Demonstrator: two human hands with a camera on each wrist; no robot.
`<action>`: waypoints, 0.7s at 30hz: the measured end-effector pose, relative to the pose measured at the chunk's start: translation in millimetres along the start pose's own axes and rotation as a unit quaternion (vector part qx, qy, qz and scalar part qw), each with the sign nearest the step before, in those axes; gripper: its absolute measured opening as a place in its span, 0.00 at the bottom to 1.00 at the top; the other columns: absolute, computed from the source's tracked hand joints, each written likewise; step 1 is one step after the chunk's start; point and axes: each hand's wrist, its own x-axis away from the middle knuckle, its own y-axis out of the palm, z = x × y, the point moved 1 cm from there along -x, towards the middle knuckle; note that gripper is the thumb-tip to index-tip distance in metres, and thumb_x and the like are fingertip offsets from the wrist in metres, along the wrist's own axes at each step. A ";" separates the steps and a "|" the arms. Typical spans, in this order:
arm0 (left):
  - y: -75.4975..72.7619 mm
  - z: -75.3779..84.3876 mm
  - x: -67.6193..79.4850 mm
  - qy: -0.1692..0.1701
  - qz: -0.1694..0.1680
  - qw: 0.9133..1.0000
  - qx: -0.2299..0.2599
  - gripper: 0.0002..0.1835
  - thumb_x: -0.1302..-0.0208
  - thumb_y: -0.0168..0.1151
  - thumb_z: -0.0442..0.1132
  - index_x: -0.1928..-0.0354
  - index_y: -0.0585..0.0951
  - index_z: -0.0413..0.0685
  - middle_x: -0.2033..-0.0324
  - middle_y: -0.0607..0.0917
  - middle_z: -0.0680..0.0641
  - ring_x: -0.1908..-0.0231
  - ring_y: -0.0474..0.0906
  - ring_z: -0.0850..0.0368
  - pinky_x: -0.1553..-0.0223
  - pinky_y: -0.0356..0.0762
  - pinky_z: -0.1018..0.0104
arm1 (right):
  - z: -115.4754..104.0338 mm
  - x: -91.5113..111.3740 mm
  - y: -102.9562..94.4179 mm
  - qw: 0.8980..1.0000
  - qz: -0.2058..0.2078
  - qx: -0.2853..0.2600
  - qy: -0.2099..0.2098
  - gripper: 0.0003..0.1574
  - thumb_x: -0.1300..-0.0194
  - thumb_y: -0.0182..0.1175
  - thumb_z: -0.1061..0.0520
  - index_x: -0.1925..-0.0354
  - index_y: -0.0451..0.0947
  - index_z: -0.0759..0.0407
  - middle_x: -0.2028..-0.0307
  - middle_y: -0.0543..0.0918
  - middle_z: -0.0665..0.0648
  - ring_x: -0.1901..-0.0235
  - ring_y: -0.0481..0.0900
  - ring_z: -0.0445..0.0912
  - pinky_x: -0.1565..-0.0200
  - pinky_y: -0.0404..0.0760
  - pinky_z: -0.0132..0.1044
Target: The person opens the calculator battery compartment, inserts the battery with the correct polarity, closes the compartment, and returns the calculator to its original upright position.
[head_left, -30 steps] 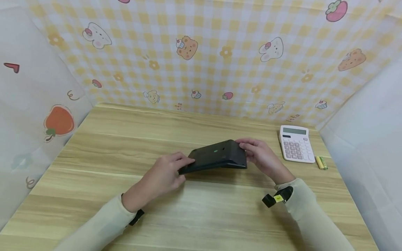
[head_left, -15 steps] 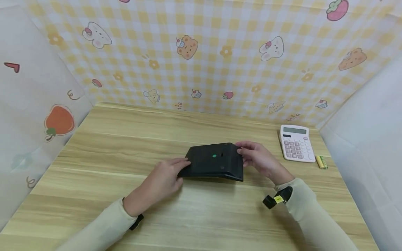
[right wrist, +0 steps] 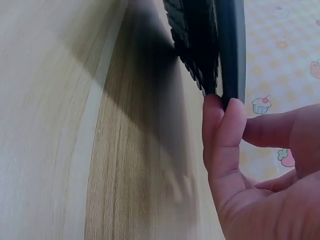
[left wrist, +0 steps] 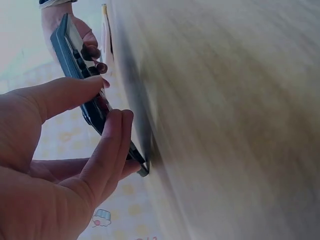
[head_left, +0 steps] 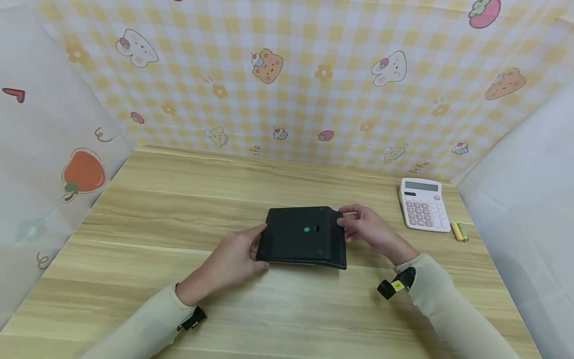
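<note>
A black calculator [head_left: 296, 239] is held face down above the table, its plain back with a green dot turned up. Its keys show on the underside in the right wrist view, where the dark casing [right wrist: 232, 50] stands edge-on. My left hand [head_left: 230, 262] holds the left end, thumb by the near corner and fingers along the side and under it. At the thicker right end, my right hand [head_left: 372, 232] pinches the edge between thumb and fingers. The display is hidden from the head view.
A white and pink calculator [head_left: 423, 204] lies face up at the back right of the wooden table [head_left: 179, 199]. Beside it are yellow-green batteries [head_left: 459, 232]. A checked cloth [head_left: 296, 89] hangs behind, with pale cloth [head_left: 529, 199] at the right side.
The black calculator has tilted so more of its back faces the head camera, and its near edge has moved toward me. My left fingers have shifted from its top face to its left side.
</note>
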 end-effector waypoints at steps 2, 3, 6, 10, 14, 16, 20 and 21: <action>0.9 -0.9 -0.1 -0.009 -0.007 1.000 0.005 0.49 0.47 0.89 0.34 0.24 0.75 0.30 0.73 0.85 0.57 0.72 0.79 0.69 0.66 0.82 0.67 | 0.0 -0.2 0.6 1.000 -0.004 0.007 0.001 0.37 0.18 0.59 0.63 0.22 0.58 0.77 0.54 0.81 0.59 0.65 0.80 0.44 0.63 0.87 0.34; 1.4 -1.2 0.0 -0.012 -0.010 1.000 0.006 0.49 0.47 0.89 0.35 0.24 0.74 0.30 0.74 0.85 0.58 0.73 0.79 0.68 0.66 0.82 0.67 | 0.1 0.0 0.8 1.000 -0.006 0.010 0.000 0.37 0.18 0.59 0.63 0.22 0.58 0.77 0.55 0.81 0.59 0.65 0.80 0.45 0.63 0.87 0.34; 3.2 -3.0 0.2 -0.015 -0.015 1.000 0.009 0.49 0.46 0.89 0.37 0.24 0.74 0.29 0.76 0.83 0.60 0.74 0.78 0.68 0.67 0.81 0.67 | 1.8 -0.7 0.7 1.000 -0.009 0.018 0.000 0.37 0.18 0.60 0.64 0.23 0.58 0.79 0.54 0.80 0.60 0.65 0.80 0.45 0.63 0.87 0.35; 4.6 -4.9 0.0 -0.014 -0.016 1.000 0.010 0.48 0.44 0.88 0.38 0.24 0.74 0.29 0.76 0.81 0.59 0.75 0.77 0.67 0.66 0.79 0.66 | 5.6 -1.7 0.1 1.000 -0.011 0.026 0.001 0.36 0.19 0.60 0.65 0.24 0.59 0.81 0.53 0.81 0.62 0.64 0.81 0.46 0.62 0.88 0.36; 4.3 -5.5 -0.3 -0.015 -0.013 1.000 0.012 0.49 0.45 0.88 0.38 0.25 0.74 0.28 0.68 0.81 0.55 0.72 0.77 0.66 0.64 0.80 0.65 | 8.4 -1.8 0.3 1.000 -0.009 0.029 0.003 0.35 0.20 0.61 0.66 0.26 0.60 0.82 0.54 0.80 0.62 0.64 0.83 0.46 0.62 0.88 0.36; 4.5 -5.7 -0.4 -0.016 -0.010 1.000 0.011 0.50 0.46 0.89 0.37 0.24 0.73 0.28 0.64 0.81 0.53 0.71 0.78 0.66 0.63 0.80 0.65 | 9.7 -1.9 0.9 0.999 -0.010 0.032 0.004 0.35 0.21 0.62 0.67 0.27 0.60 0.81 0.55 0.80 0.62 0.64 0.84 0.47 0.62 0.89 0.37; 7.0 -6.4 -0.9 -0.019 -0.006 1.000 0.008 0.51 0.48 0.89 0.33 0.24 0.73 0.28 0.60 0.81 0.51 0.70 0.78 0.66 0.64 0.80 0.67 | 12.6 -2.5 2.0 0.999 -0.016 0.043 0.002 0.34 0.22 0.62 0.67 0.27 0.61 0.80 0.56 0.79 0.61 0.63 0.84 0.47 0.61 0.90 0.37; 7.8 -6.3 -1.0 -0.020 -0.005 1.000 0.005 0.51 0.49 0.89 0.32 0.24 0.73 0.28 0.59 0.81 0.50 0.71 0.78 0.66 0.64 0.80 0.67 | 13.1 -2.6 2.2 0.999 -0.017 0.044 0.000 0.34 0.22 0.61 0.67 0.27 0.60 0.81 0.56 0.79 0.61 0.63 0.84 0.47 0.61 0.90 0.38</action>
